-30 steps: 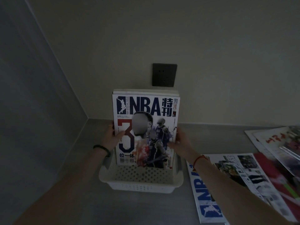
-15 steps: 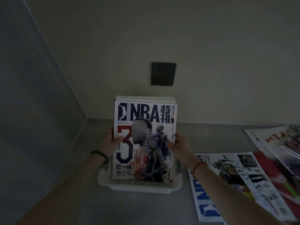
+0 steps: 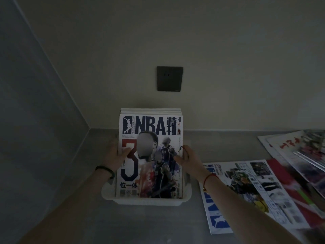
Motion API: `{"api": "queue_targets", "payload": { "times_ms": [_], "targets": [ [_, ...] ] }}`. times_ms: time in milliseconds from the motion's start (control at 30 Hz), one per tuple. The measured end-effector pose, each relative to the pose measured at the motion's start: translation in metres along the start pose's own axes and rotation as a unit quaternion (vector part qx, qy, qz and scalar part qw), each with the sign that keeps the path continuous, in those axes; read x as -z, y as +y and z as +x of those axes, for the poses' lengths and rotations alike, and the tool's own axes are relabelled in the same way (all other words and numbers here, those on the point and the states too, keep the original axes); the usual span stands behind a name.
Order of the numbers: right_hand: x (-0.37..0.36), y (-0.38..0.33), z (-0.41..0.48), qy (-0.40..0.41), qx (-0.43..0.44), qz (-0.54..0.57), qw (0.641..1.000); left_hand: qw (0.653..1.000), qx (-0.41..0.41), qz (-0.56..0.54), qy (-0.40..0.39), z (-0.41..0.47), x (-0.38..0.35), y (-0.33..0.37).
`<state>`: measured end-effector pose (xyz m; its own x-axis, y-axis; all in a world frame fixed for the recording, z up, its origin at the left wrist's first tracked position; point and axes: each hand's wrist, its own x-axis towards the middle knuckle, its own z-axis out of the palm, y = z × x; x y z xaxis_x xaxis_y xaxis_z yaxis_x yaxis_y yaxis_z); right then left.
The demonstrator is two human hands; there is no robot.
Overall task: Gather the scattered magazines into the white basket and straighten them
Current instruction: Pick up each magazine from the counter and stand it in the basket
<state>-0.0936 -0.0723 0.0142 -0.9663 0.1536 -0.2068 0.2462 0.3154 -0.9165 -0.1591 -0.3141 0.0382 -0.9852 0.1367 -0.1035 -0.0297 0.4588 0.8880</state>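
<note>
Your magazine stack (image 3: 151, 124) now stands lower, down in the white basket (image 3: 146, 201), your left hand (image 3: 115, 155) and right hand (image 3: 189, 158) gripping its side edges, while loose magazines (image 3: 249, 191) wait on the counter (image 3: 88, 217).

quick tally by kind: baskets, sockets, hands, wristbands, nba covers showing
basket: 1
socket: 1
hands: 2, left hand, right hand
wristbands: 2, black wristband, red wristband
nba covers: 2, upright magazine, flat magazine
total: 8
</note>
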Motion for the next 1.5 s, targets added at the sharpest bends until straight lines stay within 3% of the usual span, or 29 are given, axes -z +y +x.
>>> {"api": "queue_targets", "payload": {
  "times_ms": [233, 367, 500, 667, 833, 967, 1100, 1233, 1300, 1400, 1500],
  "targets": [
    [0.056, 0.009, -0.019, 0.078, -0.053, 0.079, 0.992, 0.984, -0.132, 0.091, 0.077, -0.014, -0.043, 0.057],
    [0.120, 0.036, -0.052, 0.134, -0.082, 0.045, 0.987, 0.978, -0.182, 0.094, -0.028, -0.037, -0.102, 0.089],
    [0.177, 0.075, -0.092, 0.172, -0.150, 0.051, 0.972, 0.972, -0.170, 0.087, -0.135, -0.065, -0.170, 0.095],
    [0.218, 0.120, -0.131, 0.210, -0.239, -0.010, 0.948, 0.966, -0.023, 0.093, -0.238, -0.100, -0.242, 0.076],
    [0.231, 0.143, -0.150, 0.210, -0.234, -0.021, 0.949, 0.976, 0.163, 0.073, -0.126, -0.129, -0.274, 0.056],
    [0.234, 0.144, -0.147, 0.210, -0.229, -0.010, 0.950, 0.978, 0.190, 0.048, -0.065, -0.140, -0.280, 0.048],
    [0.247, 0.147, -0.143, 0.121, -0.259, 0.013, 0.958, 0.978, 0.200, -0.035, -0.037, -0.130, -0.269, 0.045],
    [0.257, 0.156, -0.148, 0.094, -0.307, -0.012, 0.947, 0.926, 0.291, -0.234, -0.063, -0.123, -0.255, 0.039],
    [0.261, 0.163, -0.152, 0.105, -0.306, 0.029, 0.946, 0.919, 0.268, -0.273, -0.095, -0.125, -0.255, 0.045],
    [0.267, 0.172, -0.160, 0.124, -0.310, 0.129, 0.934, 0.942, 0.153, -0.263, -0.140, -0.125, -0.252, 0.065],
    [0.276, 0.169, -0.173, 0.081, -0.297, 0.205, 0.929, 0.954, 0.059, -0.254, -0.147, -0.118, -0.241, 0.104]
  ]
}}
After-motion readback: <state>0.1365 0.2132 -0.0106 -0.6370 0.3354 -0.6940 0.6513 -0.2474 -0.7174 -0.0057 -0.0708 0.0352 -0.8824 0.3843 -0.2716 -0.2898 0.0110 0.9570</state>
